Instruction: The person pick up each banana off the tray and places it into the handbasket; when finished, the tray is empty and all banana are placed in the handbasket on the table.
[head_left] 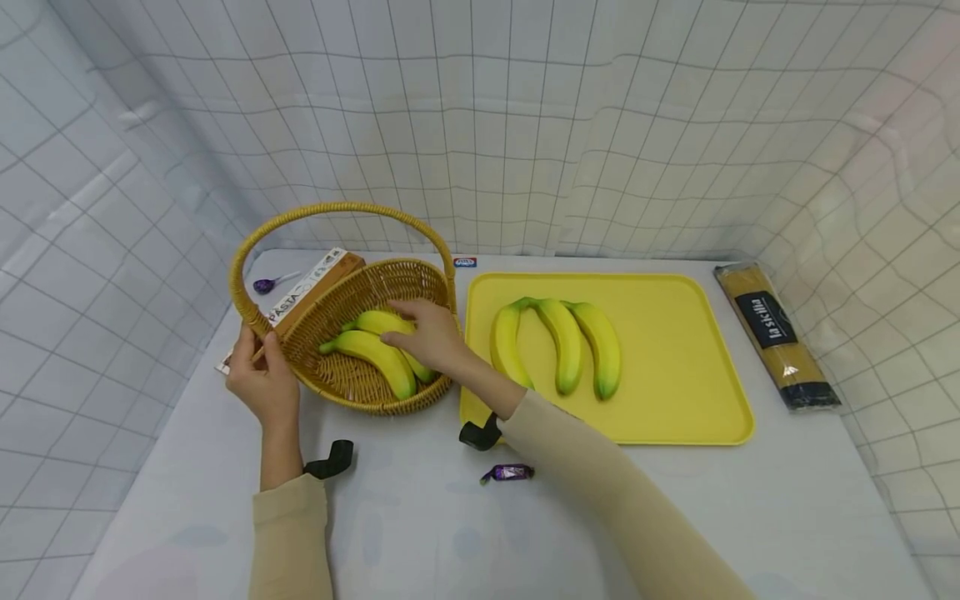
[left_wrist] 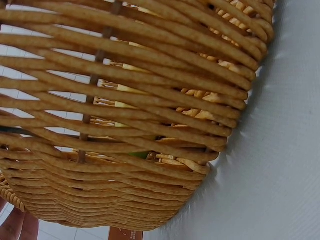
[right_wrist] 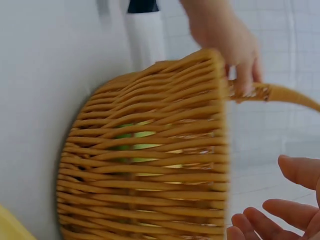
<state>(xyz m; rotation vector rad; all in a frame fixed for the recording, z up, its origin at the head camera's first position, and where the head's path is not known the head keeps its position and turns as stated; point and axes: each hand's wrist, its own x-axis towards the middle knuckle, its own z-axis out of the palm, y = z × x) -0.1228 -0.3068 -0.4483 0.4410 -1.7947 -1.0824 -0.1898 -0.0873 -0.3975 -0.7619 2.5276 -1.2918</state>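
The right grip (head_left: 431, 337) reaches in over the basket (head_left: 408, 275), fingers spread and thumb well apart from them; the right wrist view shows nothing between them. Below it lie two bananas, a front banana (head_left: 375, 358) and a back banana (head_left: 381, 321), the back one partly hidden by the hand. The left grip (head_left: 262, 379) pinches the handle (head_left: 345, 207) near its left foot, fingers and thumb closed round the wicker.

Going by how things lie, the work looks partway along, a little under half if every banana counts: two are in the basket, seemingly just released or being settled, and three are out on the tray (head_left: 675, 358), untouched by either hand. These are the left banana (head_left: 508, 346), the middle banana (head_left: 566, 346) and the right banana (head_left: 602, 350), side by side on the tray's left half, stems towards the far edge. The left and middle stems seem to meet; whether they are joined I cannot tell.

All five are curved, smooth and mostly bright yellow, with green at the ends. No bruises can be made out.

Farther out on the table (head_left: 405, 525), a box (head_left: 315, 287) lies behind the basket's left side, a wrapped candy (head_left: 512, 472) in front of the tray, and a pasta pack (head_left: 772, 329) beyond the tray's right edge.
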